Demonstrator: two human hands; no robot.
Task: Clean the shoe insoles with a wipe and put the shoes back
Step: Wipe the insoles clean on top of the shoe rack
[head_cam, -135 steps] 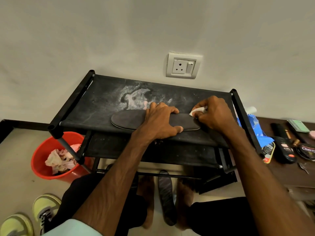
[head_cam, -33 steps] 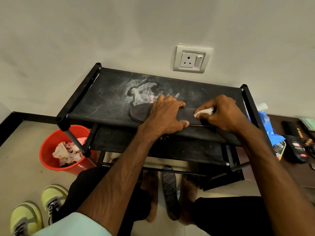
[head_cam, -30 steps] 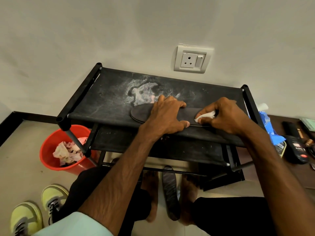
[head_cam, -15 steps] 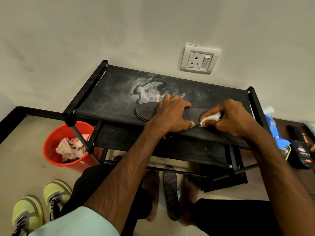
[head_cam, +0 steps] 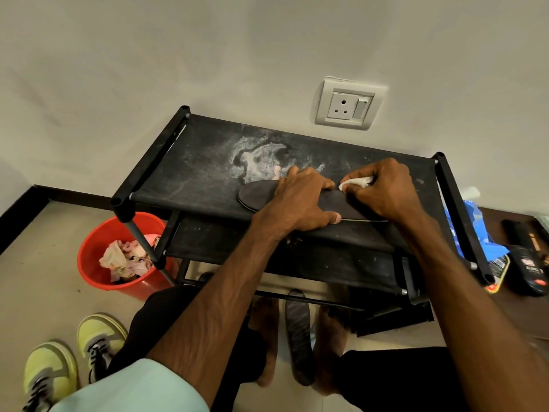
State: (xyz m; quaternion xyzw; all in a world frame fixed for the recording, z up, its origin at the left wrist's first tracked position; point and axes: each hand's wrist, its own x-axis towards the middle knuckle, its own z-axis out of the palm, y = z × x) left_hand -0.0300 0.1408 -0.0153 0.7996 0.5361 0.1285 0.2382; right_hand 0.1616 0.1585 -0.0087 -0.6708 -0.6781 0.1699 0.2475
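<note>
A single wide-angle camera on the person's head looks forward and steeply down, close above the black shoe rack. The wall and its socket fill the far half; the floor lies near.

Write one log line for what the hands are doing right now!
step: wiping insole | left hand: holds insole on rack | right hand: pinches wipe against insole

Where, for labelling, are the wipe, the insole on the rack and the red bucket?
wipe (head_cam: 355,182), head view, its exposed white fold.
insole on the rack (head_cam: 257,194), head view, its bare left end.
red bucket (head_cam: 93,251), head view, its inner left wall.
</note>
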